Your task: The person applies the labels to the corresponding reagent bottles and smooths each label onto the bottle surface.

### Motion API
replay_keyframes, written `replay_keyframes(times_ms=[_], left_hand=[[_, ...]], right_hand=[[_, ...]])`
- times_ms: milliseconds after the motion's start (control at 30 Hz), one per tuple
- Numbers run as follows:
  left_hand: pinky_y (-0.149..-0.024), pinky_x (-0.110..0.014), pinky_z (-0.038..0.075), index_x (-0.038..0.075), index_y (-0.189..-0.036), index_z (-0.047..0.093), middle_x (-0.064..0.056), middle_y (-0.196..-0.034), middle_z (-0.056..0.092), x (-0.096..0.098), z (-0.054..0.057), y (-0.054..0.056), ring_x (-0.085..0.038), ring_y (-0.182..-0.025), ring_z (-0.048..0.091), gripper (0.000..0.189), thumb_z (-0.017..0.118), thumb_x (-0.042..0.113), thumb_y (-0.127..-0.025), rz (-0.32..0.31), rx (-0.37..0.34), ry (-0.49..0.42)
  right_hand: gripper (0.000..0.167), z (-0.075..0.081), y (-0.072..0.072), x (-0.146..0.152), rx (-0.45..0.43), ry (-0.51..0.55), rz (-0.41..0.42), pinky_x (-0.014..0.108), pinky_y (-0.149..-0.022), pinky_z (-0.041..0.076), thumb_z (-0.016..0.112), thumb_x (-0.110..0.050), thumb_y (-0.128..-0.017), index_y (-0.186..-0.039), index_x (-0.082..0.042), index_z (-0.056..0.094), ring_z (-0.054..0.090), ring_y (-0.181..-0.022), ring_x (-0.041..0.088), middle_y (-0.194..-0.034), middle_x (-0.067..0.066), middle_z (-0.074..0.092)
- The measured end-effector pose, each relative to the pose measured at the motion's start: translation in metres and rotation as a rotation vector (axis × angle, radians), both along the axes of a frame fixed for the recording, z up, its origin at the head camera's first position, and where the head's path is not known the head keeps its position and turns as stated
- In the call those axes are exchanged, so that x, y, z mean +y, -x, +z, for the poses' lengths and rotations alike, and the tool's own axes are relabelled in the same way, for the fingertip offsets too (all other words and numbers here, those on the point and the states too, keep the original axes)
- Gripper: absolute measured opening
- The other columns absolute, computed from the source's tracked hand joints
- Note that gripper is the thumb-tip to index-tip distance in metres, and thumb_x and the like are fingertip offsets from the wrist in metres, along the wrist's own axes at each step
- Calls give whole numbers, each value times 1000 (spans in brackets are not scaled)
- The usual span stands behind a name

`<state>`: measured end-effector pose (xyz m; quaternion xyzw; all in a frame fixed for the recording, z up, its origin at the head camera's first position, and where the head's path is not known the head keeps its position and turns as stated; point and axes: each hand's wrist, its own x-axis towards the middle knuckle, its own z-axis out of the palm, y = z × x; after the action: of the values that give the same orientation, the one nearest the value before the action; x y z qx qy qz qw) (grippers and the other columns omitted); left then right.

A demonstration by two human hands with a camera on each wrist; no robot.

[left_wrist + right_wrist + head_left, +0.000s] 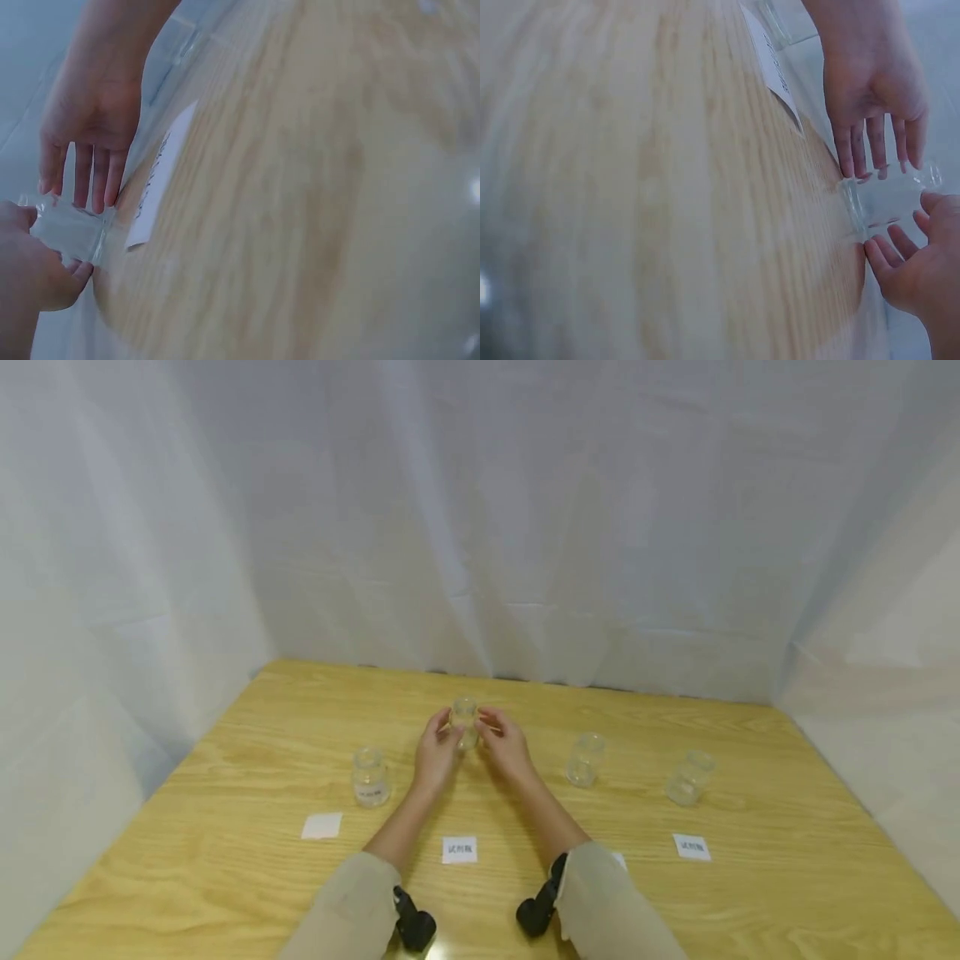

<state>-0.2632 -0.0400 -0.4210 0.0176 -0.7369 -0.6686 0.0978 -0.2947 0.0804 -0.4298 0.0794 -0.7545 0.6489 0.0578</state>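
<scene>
A clear glass jar stands upright at the middle of the table, between both hands. My left hand holds its left side, the thumb lying on the near face of the glass. My right hand is at the other side, its mostly straight fingers and thumb close against the glass. In the left wrist view, the left thumb and fingers bend round the jar. Some gap shows in the right wrist view between the right fingers and the jar.
More glass jars stand on the wooden table: one at left with a label, two at right. White cards lie nearer, at left, middle and right; another is mostly behind the right sleeve. White curtains surround the table.
</scene>
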Motion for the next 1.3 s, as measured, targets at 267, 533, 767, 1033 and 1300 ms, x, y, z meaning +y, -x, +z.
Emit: replay_keyframes(times_ms=[267, 533, 767, 1033, 1300], left_hand=[[-96, -44, 39, -1, -130, 42, -24, -130, 44, 1, -8, 5, -38, -117, 43, 41, 54, 10, -93, 34, 41, 0], [-96, -45, 38, -2, -128, 45, -26, -127, 47, 3, -9, -2, -39, -116, 44, 39, 56, 7, -91, 58, 56, -14], [-96, -45, 38, -2, -127, 45, -27, -125, 47, 1, -12, -12, -39, -116, 45, 39, 56, 7, -91, 48, 77, -25], [-95, -45, 39, -1, -130, 43, -26, -128, 45, -1, -15, -27, -39, -118, 43, 41, 55, 10, -92, 2, 72, -53], [-95, -45, 39, 1, -130, 43, -25, -128, 46, -1, -14, -37, -37, -118, 43, 41, 55, 11, -92, 3, 55, -52]], right_hand=[[29, -5, -1, -4, -25, 32, -6, 36, -82, 50, 57, -8, -91, -118, 2, 55, 55, -103, 33, -111, 22, 58], [30, -7, -10, -4, -24, 73, -1, 36, -82, 50, 57, -8, -91, -119, 2, 54, 55, -102, 33, -111, 21, 57], [30, -9, -23, -5, -38, 65, -9, 34, -80, 50, 57, -11, -91, -120, -3, 55, 55, -102, 30, -112, 17, 57], [30, -9, -38, -3, -19, 40, -1, 35, -81, 50, 57, -11, -92, -120, -4, 55, 56, -101, 32, -114, 19, 56], [29, 16, -66, -4, 11, 57, 14, 42, -82, 49, 54, -2, -91, -119, 5, 52, 55, -101, 41, -112, 27, 54]])
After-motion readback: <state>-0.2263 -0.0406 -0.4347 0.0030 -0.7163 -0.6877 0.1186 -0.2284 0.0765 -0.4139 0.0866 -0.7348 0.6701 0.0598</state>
